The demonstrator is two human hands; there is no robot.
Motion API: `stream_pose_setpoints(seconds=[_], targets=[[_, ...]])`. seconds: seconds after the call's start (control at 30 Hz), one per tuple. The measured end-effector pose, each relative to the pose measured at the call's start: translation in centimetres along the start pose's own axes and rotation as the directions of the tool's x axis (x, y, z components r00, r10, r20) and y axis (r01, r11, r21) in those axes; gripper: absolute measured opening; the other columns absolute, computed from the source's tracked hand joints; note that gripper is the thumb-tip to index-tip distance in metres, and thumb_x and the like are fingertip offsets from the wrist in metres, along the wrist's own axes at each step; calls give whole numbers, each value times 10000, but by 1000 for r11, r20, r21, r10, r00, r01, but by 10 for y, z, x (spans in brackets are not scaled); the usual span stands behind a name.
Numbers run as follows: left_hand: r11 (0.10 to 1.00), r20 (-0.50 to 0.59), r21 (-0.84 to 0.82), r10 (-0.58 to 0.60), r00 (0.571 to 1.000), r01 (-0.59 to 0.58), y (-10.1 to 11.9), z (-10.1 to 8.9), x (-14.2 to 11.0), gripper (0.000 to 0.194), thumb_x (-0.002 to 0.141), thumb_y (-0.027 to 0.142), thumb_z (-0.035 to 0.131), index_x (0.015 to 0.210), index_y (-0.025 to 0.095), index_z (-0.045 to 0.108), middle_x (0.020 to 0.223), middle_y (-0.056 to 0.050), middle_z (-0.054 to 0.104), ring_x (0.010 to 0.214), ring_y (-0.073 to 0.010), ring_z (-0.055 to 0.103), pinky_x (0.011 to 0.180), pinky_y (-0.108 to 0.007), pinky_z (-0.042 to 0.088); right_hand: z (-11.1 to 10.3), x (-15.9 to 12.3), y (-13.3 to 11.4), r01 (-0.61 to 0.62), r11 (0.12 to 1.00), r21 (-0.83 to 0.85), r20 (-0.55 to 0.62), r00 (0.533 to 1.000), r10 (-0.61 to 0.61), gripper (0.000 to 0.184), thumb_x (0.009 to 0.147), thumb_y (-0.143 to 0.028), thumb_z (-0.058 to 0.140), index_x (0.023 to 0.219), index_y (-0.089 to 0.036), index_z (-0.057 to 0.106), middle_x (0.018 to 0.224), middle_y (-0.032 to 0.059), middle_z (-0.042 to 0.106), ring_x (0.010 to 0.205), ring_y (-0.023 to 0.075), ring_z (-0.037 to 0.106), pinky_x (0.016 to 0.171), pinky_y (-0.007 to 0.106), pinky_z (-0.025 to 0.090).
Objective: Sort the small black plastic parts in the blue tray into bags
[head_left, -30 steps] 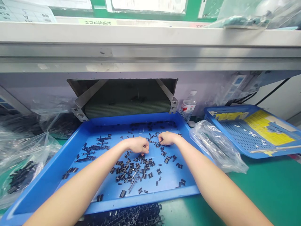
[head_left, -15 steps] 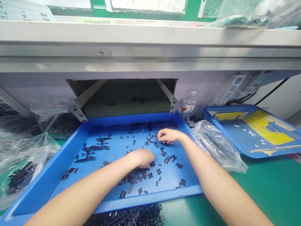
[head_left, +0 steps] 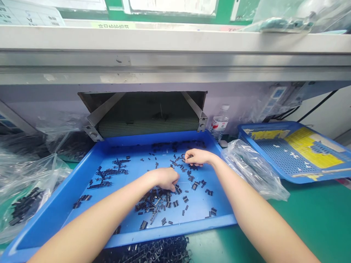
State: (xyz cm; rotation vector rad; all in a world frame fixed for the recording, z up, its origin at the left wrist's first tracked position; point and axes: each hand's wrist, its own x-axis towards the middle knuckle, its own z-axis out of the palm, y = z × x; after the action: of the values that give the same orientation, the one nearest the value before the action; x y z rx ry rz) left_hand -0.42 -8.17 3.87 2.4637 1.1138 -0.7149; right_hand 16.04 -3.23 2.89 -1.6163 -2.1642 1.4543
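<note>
My left hand [head_left: 168, 178] is over the middle of a shallow blue tray [head_left: 175, 229], fingers curled down at a heap of small black plastic parts [head_left: 149, 200]. Whatever its fingertips hold is hidden beneath the hand. To the right and farther back, my right hand [head_left: 197, 157] is closed, thumb and fingers together. Dark bits show at and just below its fingers, but I cannot make out a held piece. Short black pieces [head_left: 191, 178] lie scattered between and around both hands. Black branched plastic strips [head_left: 111, 172] rest at the tray's left.
A dark conveyor belt [head_left: 148, 126] ends above the tray's back edge. Clear bags [head_left: 255, 171] lie to the right, beside a blue basket [head_left: 290, 179]. A water bottle [head_left: 219, 122] stands behind. Bagged black parts [head_left: 24, 206] sit left; black rings [head_left: 161, 250] pile up in front.
My left hand has moved slightly up and away, uncovering more of the black heap below it. My right hand has hardly moved and stays closed.
</note>
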Motion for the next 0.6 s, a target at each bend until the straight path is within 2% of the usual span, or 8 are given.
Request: stream_pose_setpoints(seconds=[0.1, 0.2, 0.3, 0.43, 0.6], targets=[[999, -6, 38, -24, 1000, 24, 11, 4, 2, 296, 723, 288, 656, 976, 154, 584, 806, -91, 594, 694, -232, 557, 525, -258, 389, 0, -1, -1, -5, 1000, -5, 4, 1000, 5, 107, 806, -97, 511, 718, -145, 474, 528, -67, 464, 356, 39, 359, 317, 142, 267], [998, 0, 60, -9, 1000, 9, 17, 7, 4, 269, 764, 237, 607, 1020, 162, 571, 812, -100, 597, 749, -249, 567, 589, -282, 410, 0, -3, -2, -7, 1000, -7, 5, 1000, 7, 110, 803, -95, 511, 713, -147, 472, 525, -66, 461, 356, 38, 358, 317, 141, 267], [998, 5, 58, 26, 1000, -26, 15, 7, 5, 224, 788, 228, 575, 1004, 169, 580, 813, -98, 605, 770, -256, 567, 592, -284, 404, 0, -3, -2, -3, 1000, -9, 3, 1000, 3, 108, 790, -104, 531, 710, -148, 473, 520, -70, 459, 354, 39, 360, 321, 144, 268], [996, 6, 15, 91, 996, -91, 0, 3, 5, 182, 820, 249, 536, 982, 190, 594, 807, -54, 623, 736, -208, 564, 565, -243, 387, 0, -3, -2, 0, 1000, -11, 0, 1000, 0, 106, 792, -104, 525, 711, -149, 473, 521, -71, 459, 354, 40, 358, 326, 146, 272], [990, -31, -24, 138, 990, -139, -16, -4, 2, 208, 867, 172, 431, 946, 199, 622, 866, -6, 641, 759, -146, 554, 648, -201, 387, -1, -3, -2, -2, 1000, -13, 3, 1000, 2, 108, 803, -96, 508, 715, -148, 471, 523, -70, 460, 356, 40, 362, 324, 143, 272]])
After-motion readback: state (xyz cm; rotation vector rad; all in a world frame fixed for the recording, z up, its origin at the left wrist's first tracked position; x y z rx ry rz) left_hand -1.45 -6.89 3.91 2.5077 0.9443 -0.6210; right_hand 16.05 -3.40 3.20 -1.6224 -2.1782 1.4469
